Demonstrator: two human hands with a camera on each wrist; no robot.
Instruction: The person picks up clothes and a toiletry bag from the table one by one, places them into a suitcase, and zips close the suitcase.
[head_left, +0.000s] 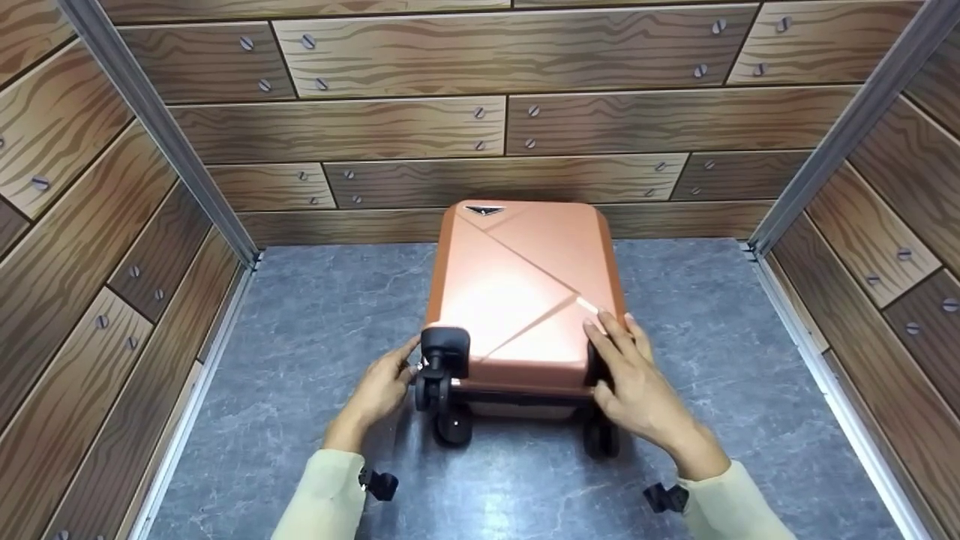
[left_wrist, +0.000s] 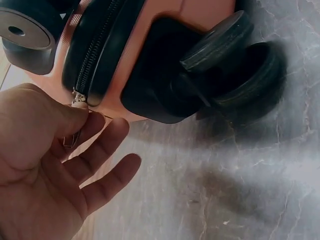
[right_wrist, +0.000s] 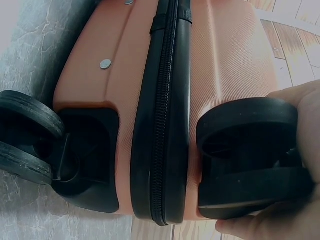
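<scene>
A rose-gold hard-shell suitcase (head_left: 517, 285) lies flat on the floor, its wheeled end towards me. At its near left corner, my left hand (head_left: 384, 386) pinches a metal zipper pull (left_wrist: 79, 97) between thumb and index finger, the other fingers loosely spread. The black zipper (right_wrist: 162, 100) runs along the suitcase's side and end. My right hand (head_left: 637, 382) rests on the near right corner, fingers spread over the shell and around an upper wheel (right_wrist: 250, 155). Below it, a lower wheel (right_wrist: 25, 137) touches the floor.
Grey marbled flooring (head_left: 315, 300) surrounds the suitcase. A wood-plank-patterned back wall (head_left: 405, 127) stands just behind it, with similar walls to the left and right. Metal strips (head_left: 832, 390) edge the floor. Small black cameras (head_left: 379, 484) sit on both wrists.
</scene>
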